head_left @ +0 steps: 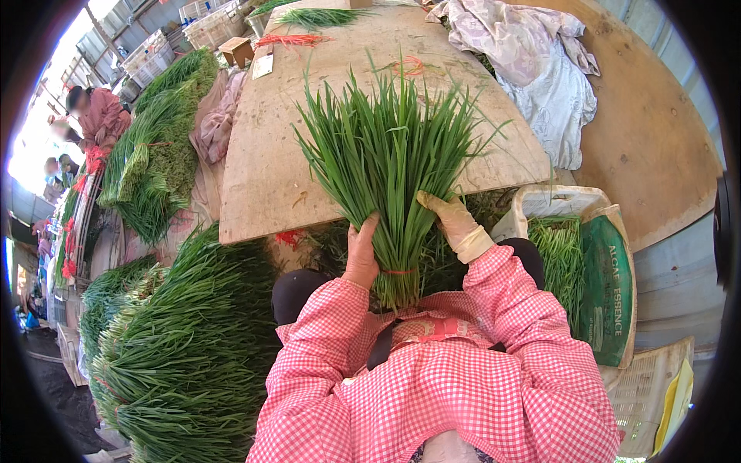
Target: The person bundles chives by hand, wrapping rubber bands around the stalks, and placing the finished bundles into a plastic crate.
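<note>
Between my hands is a thick bunch of garlic chives, its long green leaves fanned out over the near edge of the board. A red tie circles its lower end, near my lap. My bare left hand grips the bunch's left side, thumb upward. On the other side my right hand, in a pale glove, holds the leaves a little higher up. Both hands are closed around the bunch above the tie, and the fingers behind the leaves are hidden.
A wooden board lies ahead, with red ties at its far end. Heaped chives fill the left side. To the right stands a crate of chives, with cloths beyond. Other people work at the far left.
</note>
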`<control>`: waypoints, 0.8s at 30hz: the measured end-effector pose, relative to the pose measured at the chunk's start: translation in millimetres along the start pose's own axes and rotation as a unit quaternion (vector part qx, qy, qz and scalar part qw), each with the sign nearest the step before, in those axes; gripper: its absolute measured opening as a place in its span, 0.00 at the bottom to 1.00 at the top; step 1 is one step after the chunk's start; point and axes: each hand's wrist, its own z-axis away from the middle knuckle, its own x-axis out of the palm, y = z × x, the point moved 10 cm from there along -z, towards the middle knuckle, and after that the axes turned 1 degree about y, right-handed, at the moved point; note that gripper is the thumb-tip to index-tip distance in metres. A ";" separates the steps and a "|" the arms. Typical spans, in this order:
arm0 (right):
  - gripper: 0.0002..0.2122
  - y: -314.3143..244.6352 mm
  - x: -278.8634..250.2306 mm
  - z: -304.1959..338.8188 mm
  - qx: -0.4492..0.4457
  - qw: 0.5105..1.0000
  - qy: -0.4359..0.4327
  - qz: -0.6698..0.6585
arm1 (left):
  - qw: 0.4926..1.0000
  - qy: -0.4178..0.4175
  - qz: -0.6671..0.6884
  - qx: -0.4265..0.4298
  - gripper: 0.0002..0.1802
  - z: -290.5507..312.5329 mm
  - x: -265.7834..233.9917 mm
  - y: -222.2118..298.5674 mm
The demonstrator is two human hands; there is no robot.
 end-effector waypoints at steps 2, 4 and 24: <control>0.26 -7.8 8.7 2.6 -0.017 0.992 -0.055 0.112 | 1.000 0.002 0.005 -0.006 0.22 -0.1 -2.4 0.0; 0.35 8.3 0.5 5.2 0.018 0.966 -0.096 0.241 | 1.000 0.001 0.016 -0.016 0.22 -1.4 -2.8 -2.1; 0.21 -99.6 86.3 2.0 -0.238 0.884 -0.083 0.393 | 0.995 0.015 -0.065 0.074 0.21 0.6 -7.5 10.5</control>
